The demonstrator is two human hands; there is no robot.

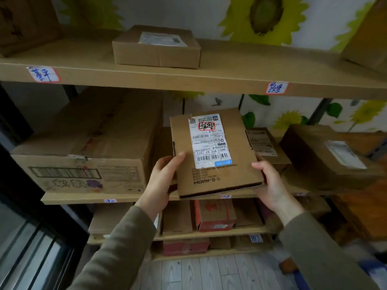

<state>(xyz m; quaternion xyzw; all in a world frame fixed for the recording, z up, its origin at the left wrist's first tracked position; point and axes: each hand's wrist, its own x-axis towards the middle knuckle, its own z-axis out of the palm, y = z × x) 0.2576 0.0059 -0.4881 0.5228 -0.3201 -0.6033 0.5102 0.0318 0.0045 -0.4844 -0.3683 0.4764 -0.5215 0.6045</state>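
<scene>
A flat brown cardboard parcel (217, 176) with a white shipping label and "HDMI" print is held in the air in front of the middle shelf (69, 198). My left hand (161, 181) grips its left edge, thumb on top and fingers underneath. My right hand (270, 183) grips its right edge the same way. The parcel tilts slightly, its label facing up toward me.
A big carton (83, 155) fills the middle shelf's left part; two smaller boxes (326, 158) lie at its right. One labelled box (157, 47) sits on the top shelf (188, 78). Lower shelves hold several cartons, one red (213, 214). Wood-look floor lies below.
</scene>
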